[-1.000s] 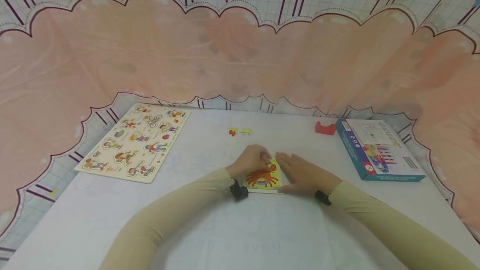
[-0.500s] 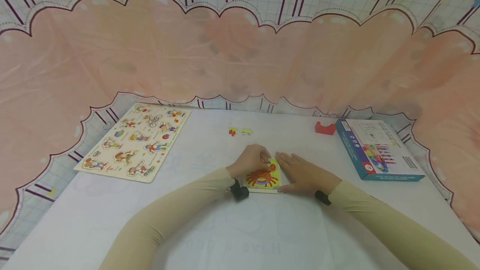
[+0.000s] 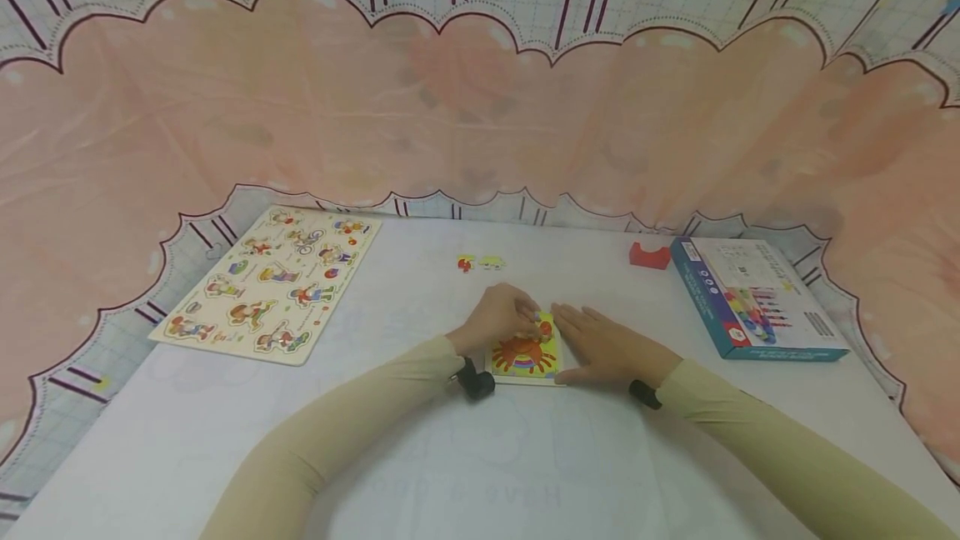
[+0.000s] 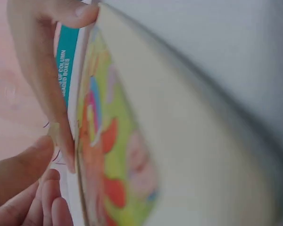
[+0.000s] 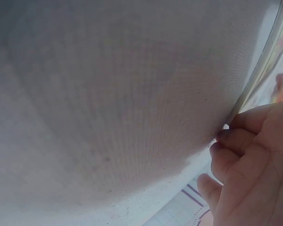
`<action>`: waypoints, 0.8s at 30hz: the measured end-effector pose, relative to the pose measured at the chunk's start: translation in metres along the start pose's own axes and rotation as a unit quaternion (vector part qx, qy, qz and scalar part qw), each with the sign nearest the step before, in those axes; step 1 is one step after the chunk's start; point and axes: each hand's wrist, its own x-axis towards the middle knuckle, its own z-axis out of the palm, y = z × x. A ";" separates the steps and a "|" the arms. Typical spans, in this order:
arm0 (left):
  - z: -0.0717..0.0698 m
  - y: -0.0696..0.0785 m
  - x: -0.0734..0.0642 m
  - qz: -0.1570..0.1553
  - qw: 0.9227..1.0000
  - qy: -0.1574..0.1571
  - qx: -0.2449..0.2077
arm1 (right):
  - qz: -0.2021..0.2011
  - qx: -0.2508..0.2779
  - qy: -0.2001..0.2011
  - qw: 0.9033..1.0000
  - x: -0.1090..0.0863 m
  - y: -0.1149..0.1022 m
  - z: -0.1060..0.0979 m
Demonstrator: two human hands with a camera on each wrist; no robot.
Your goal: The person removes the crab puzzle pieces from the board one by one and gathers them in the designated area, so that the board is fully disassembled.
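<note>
A small puzzle board [image 3: 525, 358] with a red crab on yellow lies flat in the middle of the table in the head view. Above its upper part, my left hand [image 3: 497, 320] pinches a small pale-yellow puzzle piece [image 4: 54, 133] between thumb and finger; the left wrist view shows the piece mostly edge-on. My right hand [image 3: 611, 348] rests along the board's right side, its fingers extended and thumb near the lower right corner. My left hand hides the board's upper left part.
Two loose puzzle pieces, one red-and-yellow [image 3: 465, 263] and one yellowish [image 3: 492, 262], lie beyond the hands. A large picture board [image 3: 273, 286] is at left. A red notched block [image 3: 649, 257] and a teal-edged box [image 3: 761, 298] sit at right. A patterned curtain [image 3: 480, 123] hangs behind.
My left hand has risen slightly away from the board, showing a little more of the crab picture. My right hand stays at the board's side.
</note>
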 end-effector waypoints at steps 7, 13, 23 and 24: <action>-0.019 0.000 0.002 0.025 0.999 0.038 -0.009 | -0.003 0.007 -0.001 1.000 0.000 0.001 0.000; -0.044 -0.001 0.017 0.043 0.996 0.082 -0.016 | 0.001 0.005 -0.006 1.000 -0.001 -0.001 -0.002; -0.078 -0.013 0.049 0.033 0.994 0.103 -0.006 | -0.003 0.013 -0.001 1.000 -0.002 -0.002 -0.002; -0.079 -0.015 0.052 0.029 0.994 0.104 -0.008 | -0.002 0.011 0.000 1.000 -0.002 -0.003 -0.002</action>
